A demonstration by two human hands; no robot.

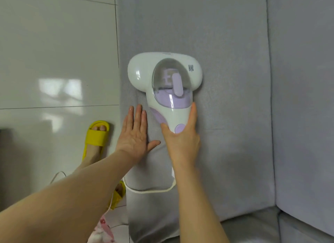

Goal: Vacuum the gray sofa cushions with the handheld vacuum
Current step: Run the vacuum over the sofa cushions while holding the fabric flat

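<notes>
Dust cup: clear oval dome (169, 80) on the white and lilac plastic handheld vacuum (144, 71); inside it sit lilac plastic parts, and I cannot tell whether it holds any dust.
Vacuum place: flat on the gray woven-fabric sofa cushion (226, 44), near its edge at 9 o'clock; wide head toward 12 o'clock, handle toward 6.
Right hand (182, 141): grasping the vacuum handle from above, thumb on one side, fingers along the other, forearm reaching in from 6 o'clock.
Left hand (134, 136): released and flat, palm down on the cushion, fingers straight toward 12 o'clock, just at 9 o'clock of the handle; thumb spread toward the right hand.
Cord: one thin white cable (153, 190) looping across the cushion at 6 o'clock of the hands.
Floor: glossy white tiles (54, 44) at 9 o'clock of the sofa.
Counts: one vacuum, two hands, two yellow rubber slippers (97, 136) with feet in them, on the floor.
</notes>
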